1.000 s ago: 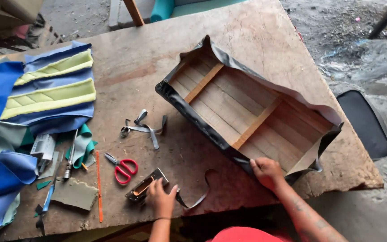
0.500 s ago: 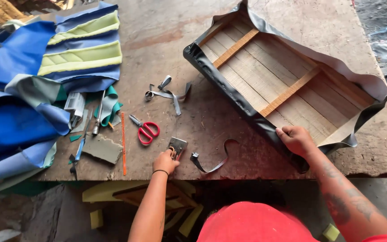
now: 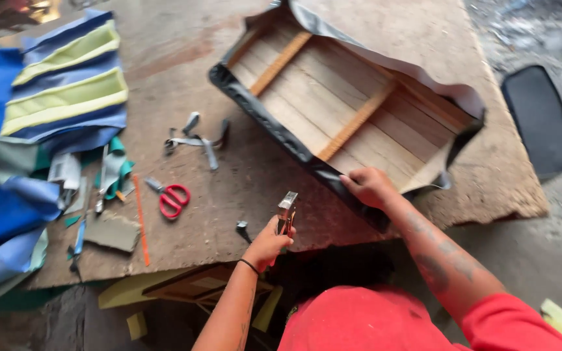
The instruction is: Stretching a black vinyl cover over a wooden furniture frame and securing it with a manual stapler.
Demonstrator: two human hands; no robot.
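Note:
My left hand [image 3: 267, 245] grips a metal staple gun [image 3: 287, 210], held upright just above the table's front edge. My right hand [image 3: 370, 187] presses on the near edge of a wooden seat frame [image 3: 346, 104] that lies upside down, slats showing. Black and grey covering material [image 3: 274, 127] is wrapped round the frame's rim, and my right fingers pinch it against the wood. The two hands are about a hand's width apart.
Red-handled scissors [image 3: 172, 197], an orange pencil [image 3: 140, 221], grey fabric strips [image 3: 196, 140] and small scraps lie on the worn wooden table [image 3: 183, 58]. Blue and yellow-green striped fabric [image 3: 53, 91] is heaped at the left. A dark pad [image 3: 541, 120] lies on the floor at the right.
My left hand has lifted the staple gun off the table and brought it toward the frame. My right hand has stayed on the frame's near edge. The view has shifted.

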